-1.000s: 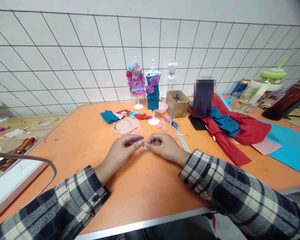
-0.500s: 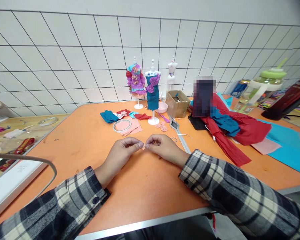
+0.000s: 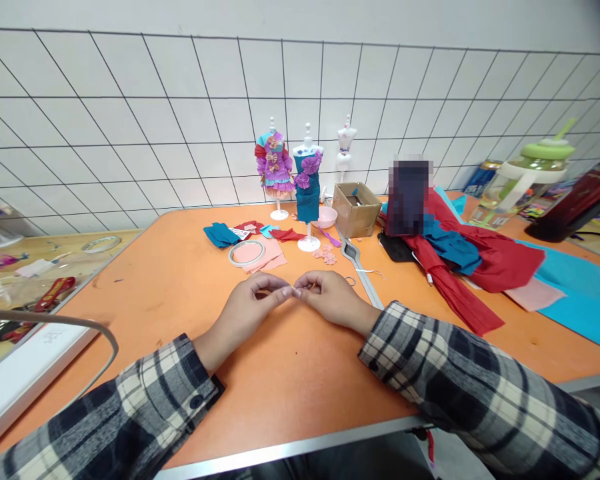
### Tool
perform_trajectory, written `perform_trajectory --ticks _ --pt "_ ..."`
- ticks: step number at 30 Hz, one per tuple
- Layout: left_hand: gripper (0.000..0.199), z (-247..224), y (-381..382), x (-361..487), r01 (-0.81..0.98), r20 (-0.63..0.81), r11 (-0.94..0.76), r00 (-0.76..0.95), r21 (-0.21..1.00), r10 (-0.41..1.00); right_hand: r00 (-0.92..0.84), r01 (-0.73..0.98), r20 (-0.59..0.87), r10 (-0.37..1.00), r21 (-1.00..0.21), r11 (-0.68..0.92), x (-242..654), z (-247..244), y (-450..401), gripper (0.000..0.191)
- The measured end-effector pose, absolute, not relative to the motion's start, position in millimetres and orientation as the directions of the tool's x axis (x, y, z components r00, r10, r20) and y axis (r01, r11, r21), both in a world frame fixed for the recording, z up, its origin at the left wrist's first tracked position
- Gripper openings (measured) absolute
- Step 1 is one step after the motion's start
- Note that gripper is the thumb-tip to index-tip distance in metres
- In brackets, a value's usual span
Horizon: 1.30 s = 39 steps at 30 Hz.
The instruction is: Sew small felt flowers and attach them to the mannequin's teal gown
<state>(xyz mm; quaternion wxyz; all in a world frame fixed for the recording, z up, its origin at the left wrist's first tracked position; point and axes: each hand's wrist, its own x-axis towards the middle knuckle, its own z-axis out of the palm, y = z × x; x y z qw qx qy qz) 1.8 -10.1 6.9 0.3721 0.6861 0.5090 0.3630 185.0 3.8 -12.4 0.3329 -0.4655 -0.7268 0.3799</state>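
Observation:
My left hand (image 3: 253, 303) and my right hand (image 3: 333, 300) meet fingertip to fingertip above the table, both closed in a pinch. Between them is a small pink paper piece, now almost wholly covered by the fingers. Just beyond lie several pink flower-shaped paper cutouts (image 3: 326, 254) and a flat stack of pink paper (image 3: 275, 255). A roll of clear tape (image 3: 233, 257) rests partly on that stack. Behind these stands a small dress form in a teal paper dress (image 3: 308, 200) with purple flowers.
A second dressed form (image 3: 275, 167) and a bare white form (image 3: 347, 143) stand at the back. Beside them are a pink bowl (image 3: 327, 217) and a cardboard box (image 3: 356, 210). Red crepe paper (image 3: 500, 257), a green-lidded bottle (image 3: 525, 180) and a dark red flask (image 3: 575, 200) occupy the right.
My fingertips have drawn closer together, and the pink piece that showed between them is now mostly hidden. The whole view has shifted slightly.

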Motion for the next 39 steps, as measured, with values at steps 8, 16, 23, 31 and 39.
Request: perform_trajectory --ticks 8,16,23,31,39 --pt "0.029 -3.7 -4.3 -2.3 0.491 0.134 -0.263 0.282 0.831 0.95 -0.393 0.567 0.21 0.895 -0.711 0.416 188.1 -10.0 3.9 0.013" --pt "0.029 8.2 -9.0 -2.3 0.303 -0.009 -0.064 0.235 0.951 0.972 -0.336 0.504 0.462 0.82 -0.648 0.572 198.7 -1.9 5.4 0.03" --pt "0.023 6.0 -9.7 -3.8 0.131 -0.049 0.002 0.361 0.991 0.931 -0.469 0.547 0.624 0.626 -0.351 0.76 201.5 4.1 -0.2 0.016" --pt "0.022 2.2 -9.4 -5.9 0.118 -0.024 -0.024 0.388 0.993 0.922 -0.474 0.516 0.631 0.614 -0.366 0.774 200.4 2.7 0.4 0.013" --pt "0.023 12.6 -10.3 1.7 0.463 0.243 -0.305 0.19 0.832 0.951 -0.294 0.412 0.266 0.918 -0.831 0.373 192.1 -6.6 10.5 0.015"
